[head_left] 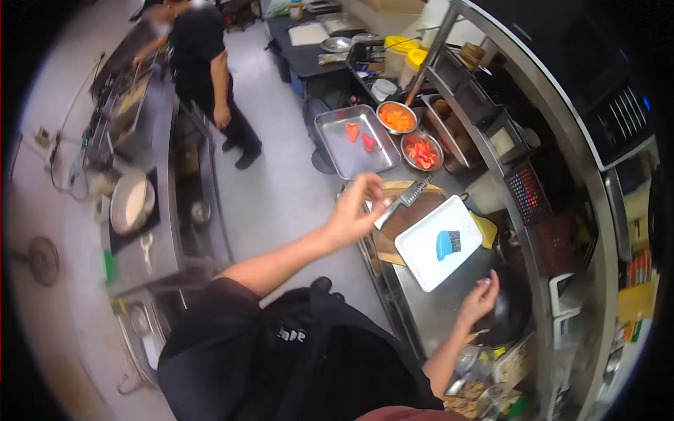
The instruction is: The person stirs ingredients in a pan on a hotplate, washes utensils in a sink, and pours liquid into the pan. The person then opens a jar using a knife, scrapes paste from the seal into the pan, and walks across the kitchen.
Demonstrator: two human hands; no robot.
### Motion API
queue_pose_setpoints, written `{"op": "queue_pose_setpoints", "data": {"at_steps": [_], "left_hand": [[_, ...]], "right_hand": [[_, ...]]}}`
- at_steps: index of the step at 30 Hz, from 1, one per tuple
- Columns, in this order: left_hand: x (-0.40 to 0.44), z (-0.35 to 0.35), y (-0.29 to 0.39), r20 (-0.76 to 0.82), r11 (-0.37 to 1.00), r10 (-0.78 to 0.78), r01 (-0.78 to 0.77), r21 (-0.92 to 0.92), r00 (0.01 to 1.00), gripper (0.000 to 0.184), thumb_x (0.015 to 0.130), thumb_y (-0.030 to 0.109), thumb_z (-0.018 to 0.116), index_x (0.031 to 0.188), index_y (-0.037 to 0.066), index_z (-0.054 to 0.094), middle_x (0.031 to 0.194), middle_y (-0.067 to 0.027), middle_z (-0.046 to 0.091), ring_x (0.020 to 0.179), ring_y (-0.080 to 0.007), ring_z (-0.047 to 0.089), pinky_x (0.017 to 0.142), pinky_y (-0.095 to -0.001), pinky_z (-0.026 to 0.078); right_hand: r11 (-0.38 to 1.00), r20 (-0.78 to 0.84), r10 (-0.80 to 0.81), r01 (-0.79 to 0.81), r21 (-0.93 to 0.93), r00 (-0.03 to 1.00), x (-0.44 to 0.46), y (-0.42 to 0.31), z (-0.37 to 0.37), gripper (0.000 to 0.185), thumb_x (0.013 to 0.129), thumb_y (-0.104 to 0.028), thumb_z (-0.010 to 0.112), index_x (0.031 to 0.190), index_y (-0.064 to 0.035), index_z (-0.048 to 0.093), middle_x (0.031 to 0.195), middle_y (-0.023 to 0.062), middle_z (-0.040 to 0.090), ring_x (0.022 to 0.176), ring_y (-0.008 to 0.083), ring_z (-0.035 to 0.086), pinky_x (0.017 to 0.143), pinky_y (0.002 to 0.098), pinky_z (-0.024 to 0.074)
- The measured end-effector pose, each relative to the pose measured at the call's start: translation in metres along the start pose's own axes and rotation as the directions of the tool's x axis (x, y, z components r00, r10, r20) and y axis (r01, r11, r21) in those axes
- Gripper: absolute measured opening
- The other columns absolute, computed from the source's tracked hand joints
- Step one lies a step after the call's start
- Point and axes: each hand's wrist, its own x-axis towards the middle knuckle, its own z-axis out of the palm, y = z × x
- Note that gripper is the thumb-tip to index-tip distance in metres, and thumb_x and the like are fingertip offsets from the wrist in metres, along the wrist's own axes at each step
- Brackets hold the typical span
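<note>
My left hand (357, 209) hovers by the near end of a knife (414, 194), its fingers loosely curled with a gap between them. The knife has a dark, dimpled blade and a pale handle, and lies across a wooden cutting board (406, 223). Overlapping the board is a white tray (422, 265) with a blue brush (444, 244) on it, its dark bristles pointing right. Just off the tray's lower right corner, my right hand (479, 302) is raised with bent fingers apart. Nothing shows in either hand.
Beyond the board stand a metal tray (342, 156) with red pepper pieces, a bowl of orange pieces (397, 118) and a bowl of cut red peppers (422, 151). Metal shelving (523, 189) borders the right. Another person (203, 70) stands across the aisle near a pan (132, 202).
</note>
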Motion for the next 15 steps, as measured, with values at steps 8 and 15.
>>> {"op": "queue_pose_setpoints", "data": {"at_steps": [8, 15], "left_hand": [[-0.025, -0.089, -0.015, -0.369, 0.974, -0.105, 0.171, 0.151, 0.923, 0.048, 0.082, 0.0, 0.059, 0.125, 0.004, 0.038, 0.11, -0.0096, 0.049, 0.089, -0.0135, 0.055, 0.076, -0.0269, 0.047], [0.005, -0.187, -0.019, -0.574, 0.951, 0.091, 0.101, 0.294, 0.813, 0.051, 0.079, -0.002, 0.061, 0.125, 0.002, 0.039, 0.114, -0.0116, 0.047, 0.093, -0.0174, 0.053, 0.079, -0.0292, 0.048]], "right_hand": [[0.956, 0.198, 0.057, -0.111, 0.271, 0.979, 0.02, 0.015, 0.098, 0.028, 0.09, -0.003, 0.045, 0.116, -0.0023, 0.055, 0.072, 0.0006, 0.051, 0.061, 0.0058, 0.046, 0.054, 0.0199, 0.038], [0.937, 0.508, -0.075, -0.114, 0.331, 0.858, 0.046, -0.072, 0.25, 0.023, 0.091, -0.008, 0.048, 0.109, -0.0033, 0.06, 0.071, -0.0009, 0.055, 0.061, 0.0042, 0.047, 0.054, 0.019, 0.0377]]}}
